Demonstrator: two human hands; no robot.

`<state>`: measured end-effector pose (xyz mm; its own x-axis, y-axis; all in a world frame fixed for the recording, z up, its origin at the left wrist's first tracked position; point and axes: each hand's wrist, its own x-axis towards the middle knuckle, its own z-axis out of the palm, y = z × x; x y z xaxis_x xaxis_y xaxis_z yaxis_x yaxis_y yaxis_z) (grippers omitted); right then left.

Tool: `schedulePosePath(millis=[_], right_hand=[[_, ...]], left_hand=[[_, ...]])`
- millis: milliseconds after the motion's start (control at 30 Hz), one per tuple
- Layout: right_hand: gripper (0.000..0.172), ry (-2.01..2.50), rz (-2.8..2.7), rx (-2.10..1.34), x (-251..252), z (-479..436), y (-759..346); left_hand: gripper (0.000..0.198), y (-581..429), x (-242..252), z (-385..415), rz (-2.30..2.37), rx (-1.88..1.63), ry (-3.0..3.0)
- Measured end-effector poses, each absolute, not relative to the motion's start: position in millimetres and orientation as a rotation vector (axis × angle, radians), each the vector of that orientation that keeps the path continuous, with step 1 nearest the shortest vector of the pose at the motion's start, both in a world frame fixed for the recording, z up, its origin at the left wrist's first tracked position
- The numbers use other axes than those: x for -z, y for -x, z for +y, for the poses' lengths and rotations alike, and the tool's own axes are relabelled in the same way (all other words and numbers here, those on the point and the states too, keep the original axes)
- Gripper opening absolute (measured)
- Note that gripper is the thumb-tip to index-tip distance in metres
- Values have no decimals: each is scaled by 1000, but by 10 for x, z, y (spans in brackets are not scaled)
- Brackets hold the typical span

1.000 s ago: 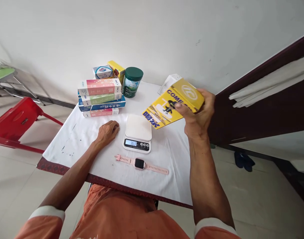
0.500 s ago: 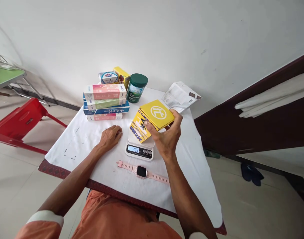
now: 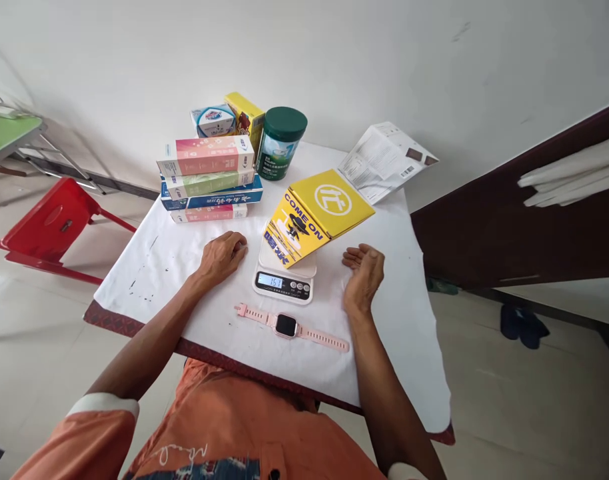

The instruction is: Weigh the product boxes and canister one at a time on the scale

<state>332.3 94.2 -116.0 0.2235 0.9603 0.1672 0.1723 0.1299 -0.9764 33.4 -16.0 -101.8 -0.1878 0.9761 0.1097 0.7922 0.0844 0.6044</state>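
Note:
A yellow box [image 3: 304,223] printed "COME ON" sits on a small white digital scale [image 3: 261,260], turned at an angle. The lit display [image 3: 270,281] shows three digits, hard to read exactly. My right hand [image 3: 365,272] rests on the table right of the box, apart from it, fingers loosely curved and holding nothing. On the left, my left hand [image 3: 223,256] lies on the cloth with its fingers curled in and nothing visible in them. In front of the scale a pink-strapped smartwatch [image 3: 286,325] is laid out flat.
Stacked toothpaste boxes [image 3: 209,159] stand at the back left, beside a green-lidded jar [image 3: 280,148] and a yellow carton [image 3: 245,115]. An unfolded printed sheet [image 3: 384,161] lies behind the yellow box. A red chair [image 3: 54,223] is left of the table.
My right hand has let go of the yellow box and moved right, down to the table. The box now stays on the scale unheld, and the display figure has changed from 363.

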Motion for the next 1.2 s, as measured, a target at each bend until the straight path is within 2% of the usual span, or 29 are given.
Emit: schedulePosePath(millis=[200, 333, 433, 567, 633, 733, 933, 1067, 1200], right_hand=[[64, 1349, -1272, -789, 1226, 927, -3297], [68, 1340, -1216, -844, 1159, 909, -3317], [81, 1195, -1316, -857, 934, 834, -3303], [115, 980, -1648, -790, 450, 660, -3092], [120, 1019, -1733, -708, 266, 592, -2928], [115, 1121, -1722, -628, 148, 587, -2739], [85, 1099, -1494, -758, -27, 957, -2703], [81, 1028, -1465, -656, -231, 1353, -2517], [82, 1029, -1530, -666, -104, 1733, -2153]], left_hand=[[17, -329, 1024, -158, 2037, -820, -1727], [17, -326, 1020, -157, 2035, -813, -1727], [17, -331, 1026, -163, 2025, -825, -1738], [15, -342, 1040, -171, 2026, -831, -1724], [15, -345, 1042, -174, 2026, -836, -1721], [14, -347, 1043, -180, 2026, -829, -1729], [13, -360, 1073, -182, 2035, -840, -1718], [14, -369, 1088, -180, 2028, -867, -1738], [13, -367, 1081, -177, 2031, -858, -1745]])
